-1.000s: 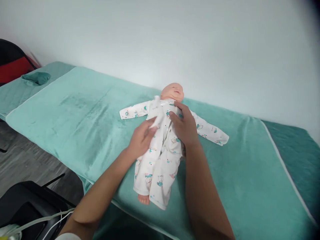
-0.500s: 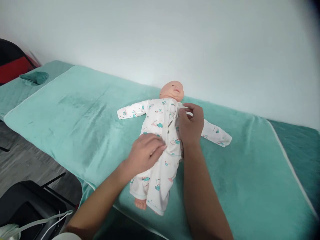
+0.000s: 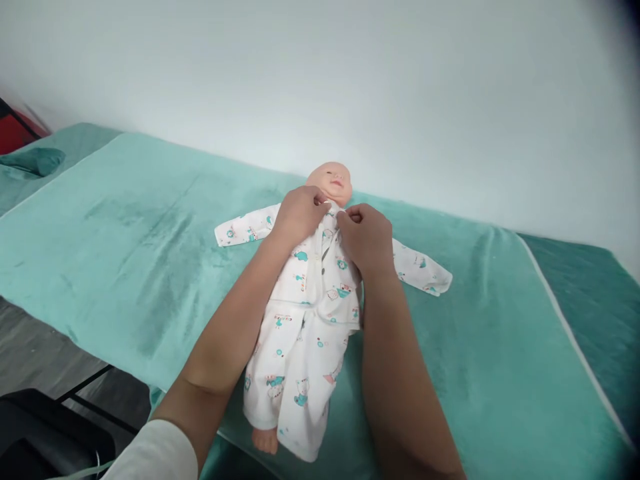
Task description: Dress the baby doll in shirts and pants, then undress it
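A baby doll lies on its back, its arms spread, dressed in a white printed top and matching trousers. One bare foot sticks out of a trouser leg. At the collar, my left hand is closed with its fingertips pinching the edge of the top, just under the doll's chin. Close beside it, my right hand pinches the other front edge. Below my hands the front shows a narrow gap with dark spots along it. What lies right between the fingertips is partly hidden.
Teal cloth covers the long padded table, which stands against a white wall. At the left end there is a face hole. A black chair stands at the lower left, and something red shows at the far left.
My left hand has moved up from the doll's waist to the collar. My right hand stays near the collar. The view has shifted slightly, so the doll appears a little further left.
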Motion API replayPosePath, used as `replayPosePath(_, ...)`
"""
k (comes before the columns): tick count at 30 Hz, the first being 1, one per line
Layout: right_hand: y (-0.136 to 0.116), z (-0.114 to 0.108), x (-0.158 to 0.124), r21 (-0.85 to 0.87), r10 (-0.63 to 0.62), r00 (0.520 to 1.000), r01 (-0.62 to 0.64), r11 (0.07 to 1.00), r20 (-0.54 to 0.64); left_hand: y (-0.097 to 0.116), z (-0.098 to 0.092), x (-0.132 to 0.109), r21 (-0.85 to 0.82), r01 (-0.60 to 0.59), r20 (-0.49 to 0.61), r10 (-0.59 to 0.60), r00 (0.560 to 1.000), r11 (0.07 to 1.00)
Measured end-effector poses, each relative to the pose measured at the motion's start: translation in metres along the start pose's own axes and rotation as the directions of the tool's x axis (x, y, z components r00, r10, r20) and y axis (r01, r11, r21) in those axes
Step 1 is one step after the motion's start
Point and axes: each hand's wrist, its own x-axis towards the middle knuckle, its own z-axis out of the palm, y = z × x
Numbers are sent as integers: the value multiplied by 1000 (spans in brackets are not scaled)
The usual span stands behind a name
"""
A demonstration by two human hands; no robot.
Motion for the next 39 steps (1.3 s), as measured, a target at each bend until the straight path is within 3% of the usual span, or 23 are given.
replayPosePath(4,-7,-1,0,216,53,998,-43,976,-41,-1,1,-8,-96,-81,-47,77,996,992)
replayPosePath(8,-8,5,0,393,40,995,1,920,-96,4,5,-15,-276,-68,-73,50,996,959)
replayPosePath(15,1,7,1,527,-23,1000,8,850,21,-1,11,-16,-316,-59,-51,45,998,947)
replayPosePath(23,0,4,-2,515,-30,997,-9,857,68,-8,10,-15,-305,-113,-41,106,994,945)
replayPosePath(29,-3,-1,-4,394,-58,988,-2,919,140,-5,6,-22,-257,-147,-7,150,989,955)
replayPosePath(34,-9,-3,-7,233,-73,984,34,972,162,0,5,-24,-212,-97,-13,96,995,972)
replayPosePath(39,-13,-3,-13,155,-146,974,119,981,173,-4,6,-21,-351,11,3,-11,1000,936)
